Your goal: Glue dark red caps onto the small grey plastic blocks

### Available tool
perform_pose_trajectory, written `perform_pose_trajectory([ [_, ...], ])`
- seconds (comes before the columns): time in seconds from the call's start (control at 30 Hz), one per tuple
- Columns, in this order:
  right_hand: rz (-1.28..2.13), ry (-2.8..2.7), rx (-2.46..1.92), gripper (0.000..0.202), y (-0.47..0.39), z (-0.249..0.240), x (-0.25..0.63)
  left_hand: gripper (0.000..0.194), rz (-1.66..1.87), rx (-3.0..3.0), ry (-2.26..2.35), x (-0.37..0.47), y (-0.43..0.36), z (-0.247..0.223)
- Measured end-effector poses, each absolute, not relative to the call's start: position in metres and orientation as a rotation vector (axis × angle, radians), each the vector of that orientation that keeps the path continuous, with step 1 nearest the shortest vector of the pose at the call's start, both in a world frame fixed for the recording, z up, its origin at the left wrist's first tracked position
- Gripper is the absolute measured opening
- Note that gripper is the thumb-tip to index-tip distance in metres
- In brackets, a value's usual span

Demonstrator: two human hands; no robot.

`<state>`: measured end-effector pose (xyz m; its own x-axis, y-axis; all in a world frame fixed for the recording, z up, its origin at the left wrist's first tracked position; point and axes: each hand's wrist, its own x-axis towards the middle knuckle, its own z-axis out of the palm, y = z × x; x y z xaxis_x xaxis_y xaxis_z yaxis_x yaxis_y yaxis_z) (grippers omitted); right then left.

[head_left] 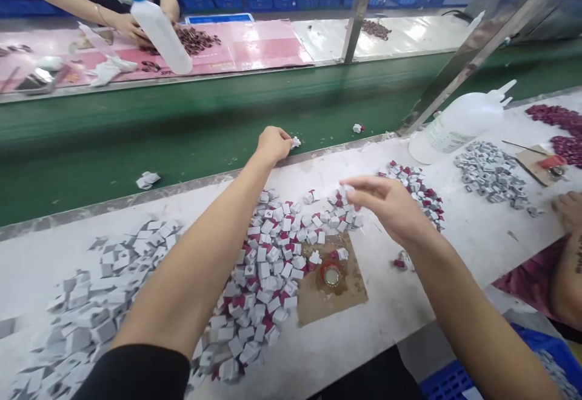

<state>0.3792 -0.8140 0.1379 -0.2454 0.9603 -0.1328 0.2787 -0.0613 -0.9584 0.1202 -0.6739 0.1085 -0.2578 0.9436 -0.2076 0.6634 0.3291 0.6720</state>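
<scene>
My left hand [274, 145] reaches over the near edge of the green belt [82, 157], fingers pinched on a small white part [296, 142]. Over the table, my right hand [386, 203] holds a small pale piece [346, 190] between thumb and fingertips, above scattered white-and-maroon parts. A large pile of white-and-maroon parts [268, 260] lies between my forearms. Right of that pile, a brown cardboard square [331, 309] bears a red-rimmed cap [331, 275] and a few parts. Grey-white pieces [100, 303] are heaped at the left.
A white squeeze bottle [459, 124] stands at the right beside a slanted metal post [454, 73]. More piles and another person's hand [568, 209] are at far right. Across the belt, a person [127, 24] works behind another bottle [161, 36]. Loose parts [148, 180] sit on the belt.
</scene>
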Motion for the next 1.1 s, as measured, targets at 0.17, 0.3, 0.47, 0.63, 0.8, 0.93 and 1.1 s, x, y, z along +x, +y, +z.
perform_pose_trajectory([
  [0.17,1.372,-1.501,-1.566,0.030,-0.919,0.124,0.417,0.037,0.559,1.535,2.019,0.089,-0.740,0.148],
  [0.3,1.217,-1.452,-1.697,0.036,-0.966,0.099,0.431,0.021,0.420,1.715,2.003,0.059,-0.846,0.171],
  [0.47,1.166,-1.410,-1.727,0.034,-0.972,0.100,0.436,0.042,0.312,1.606,2.317,0.031,-0.965,0.160],
  [0.63,1.095,-1.419,-1.736,0.033,-0.963,0.116,0.433,0.053,0.158,1.569,2.681,0.009,-1.014,0.142],
  [0.8,1.079,-1.455,-1.669,0.037,-0.959,0.117,0.419,0.049,0.215,1.601,2.608,0.007,-1.004,0.136],
  [0.93,1.134,-1.499,-1.619,0.041,-0.958,0.111,0.418,0.040,0.330,1.673,2.440,0.008,-0.977,0.129],
  [1.1,1.188,-1.479,-1.582,0.036,-0.963,0.107,0.418,0.021,0.425,1.673,2.319,0.006,-0.957,0.129],
])
